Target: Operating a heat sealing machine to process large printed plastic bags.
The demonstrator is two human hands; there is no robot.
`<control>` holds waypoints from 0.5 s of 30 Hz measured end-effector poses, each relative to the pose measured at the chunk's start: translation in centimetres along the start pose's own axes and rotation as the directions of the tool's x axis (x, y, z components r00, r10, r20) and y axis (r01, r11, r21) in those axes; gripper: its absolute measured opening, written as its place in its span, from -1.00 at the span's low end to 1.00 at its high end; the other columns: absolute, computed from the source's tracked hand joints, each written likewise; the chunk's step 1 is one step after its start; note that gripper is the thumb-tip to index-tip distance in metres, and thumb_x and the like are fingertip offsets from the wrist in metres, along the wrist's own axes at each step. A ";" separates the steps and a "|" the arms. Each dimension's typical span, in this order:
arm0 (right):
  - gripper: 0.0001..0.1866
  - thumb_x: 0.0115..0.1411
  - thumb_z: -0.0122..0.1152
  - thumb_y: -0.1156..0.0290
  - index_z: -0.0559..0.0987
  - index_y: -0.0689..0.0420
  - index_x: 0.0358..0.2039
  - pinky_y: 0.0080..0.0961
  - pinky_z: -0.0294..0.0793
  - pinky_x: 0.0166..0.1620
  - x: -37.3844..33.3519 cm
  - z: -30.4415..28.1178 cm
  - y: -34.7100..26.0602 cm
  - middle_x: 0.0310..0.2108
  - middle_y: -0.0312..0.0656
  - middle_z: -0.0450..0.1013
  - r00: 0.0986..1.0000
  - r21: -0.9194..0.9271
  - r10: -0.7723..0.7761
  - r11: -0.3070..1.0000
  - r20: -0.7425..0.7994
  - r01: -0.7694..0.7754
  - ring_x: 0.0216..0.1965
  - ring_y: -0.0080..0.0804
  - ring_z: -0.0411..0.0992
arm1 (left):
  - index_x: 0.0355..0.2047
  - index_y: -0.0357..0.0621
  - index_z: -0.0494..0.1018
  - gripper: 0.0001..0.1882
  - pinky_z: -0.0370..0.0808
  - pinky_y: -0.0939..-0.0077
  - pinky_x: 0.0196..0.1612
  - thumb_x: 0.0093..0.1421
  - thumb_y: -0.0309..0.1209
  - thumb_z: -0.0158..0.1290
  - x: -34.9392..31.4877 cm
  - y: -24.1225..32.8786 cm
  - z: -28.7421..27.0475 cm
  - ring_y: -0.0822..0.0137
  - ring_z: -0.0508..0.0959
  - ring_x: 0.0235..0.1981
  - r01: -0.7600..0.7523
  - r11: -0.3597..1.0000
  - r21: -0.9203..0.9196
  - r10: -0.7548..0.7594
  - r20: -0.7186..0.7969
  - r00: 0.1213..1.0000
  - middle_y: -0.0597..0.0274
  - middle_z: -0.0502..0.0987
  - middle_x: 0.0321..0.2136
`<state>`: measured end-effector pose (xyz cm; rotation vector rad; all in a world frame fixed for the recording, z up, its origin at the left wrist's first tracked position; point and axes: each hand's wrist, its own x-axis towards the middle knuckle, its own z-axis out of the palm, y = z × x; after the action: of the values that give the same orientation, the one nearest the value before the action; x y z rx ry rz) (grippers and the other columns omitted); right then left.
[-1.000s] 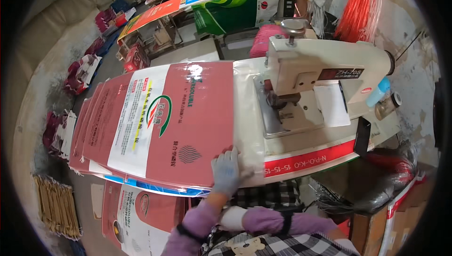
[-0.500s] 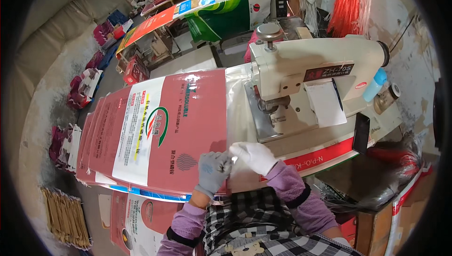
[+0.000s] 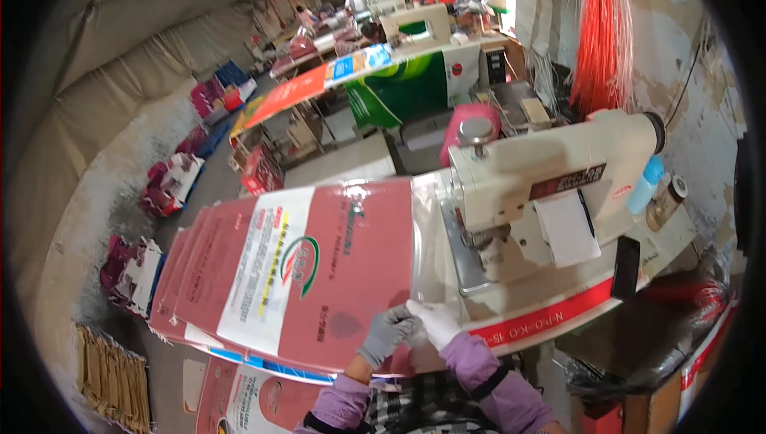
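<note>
My left hand (image 3: pixel 388 335), in a grey glove, is closed with curled fingers over the near right corner of a stack of red and white printed sacks (image 3: pixel 367 250). Against it, my right hand (image 3: pixel 435 324) in a white glove is closed too, its fingertips meeting the left ones. What is pinched between them is hidden. A clear plastic strip (image 3: pixel 429 203) runs along the right side of the top sack, beside my right hand. Beyond that strip stands a cream sewing machine (image 3: pixel 511 175) on the table, its metal plate (image 3: pixel 464 262) close to the sacks.
On the table's right lie a white pad (image 3: pixel 568 230), a black phone (image 3: pixel 626 268) and a blue bottle (image 3: pixel 646 183). Red strands (image 3: pixel 600 43) hang by the wall. More red sacks (image 3: pixel 267 402) sit below left, and a brown bundle (image 3: pixel 112 374) on the floor.
My view has tilted up, so everything sits lower in the picture and more of the room shows. Both hands stay together at the sack's corner, still closed.
</note>
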<state>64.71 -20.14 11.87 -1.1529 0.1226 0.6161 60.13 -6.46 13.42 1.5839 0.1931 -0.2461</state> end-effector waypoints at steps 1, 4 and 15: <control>-0.67 0.20 0.30 0.21 0.63 0.30 -0.39 -0.56 0.43 -0.36 -0.1 0.1 -0.6 -0.46 -0.31 0.52 1.000 0.004 0.015 1.000 0.013 -0.015 -0.44 -0.58 0.43 | -0.20 -0.24 0.51 -0.86 0.44 0.67 -0.36 0.24 -0.56 0.02 0.2 -0.1 -0.4 0.60 0.46 -0.45 0.010 0.994 -0.106 -0.007 0.031 1.000 0.38 0.54 -0.41; -0.72 0.17 0.30 0.23 0.64 0.22 -0.43 -0.45 0.44 -0.43 -1.3 -0.2 -1.3 -0.54 -0.30 0.53 0.997 -0.064 -0.072 0.996 -0.037 0.070 -0.53 -0.45 0.46 | -0.21 -0.24 0.50 -0.87 0.40 0.70 -0.42 0.27 -0.49 0.02 -0.4 0.5 -0.8 0.62 0.43 -0.51 -0.324 0.942 -0.093 0.290 -0.267 0.919 0.39 0.52 -0.46; -0.55 0.00 0.40 0.09 0.50 0.20 -0.32 -0.26 0.50 -0.23 -5.8 3.6 -7.3 -0.46 -0.07 0.52 0.873 -0.837 -0.329 0.299 0.361 0.459 -0.36 -0.07 0.52 | -0.06 -0.21 0.47 -0.72 0.42 0.46 -0.05 0.30 -0.34 0.01 -2.6 3.1 -0.6 0.46 0.48 -0.20 -0.374 0.574 -0.728 0.347 -0.198 0.917 0.33 0.52 -0.20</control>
<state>62.88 -21.10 21.65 -2.1401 -0.7204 0.2476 58.54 -5.82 17.10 0.7414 -0.0213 0.1853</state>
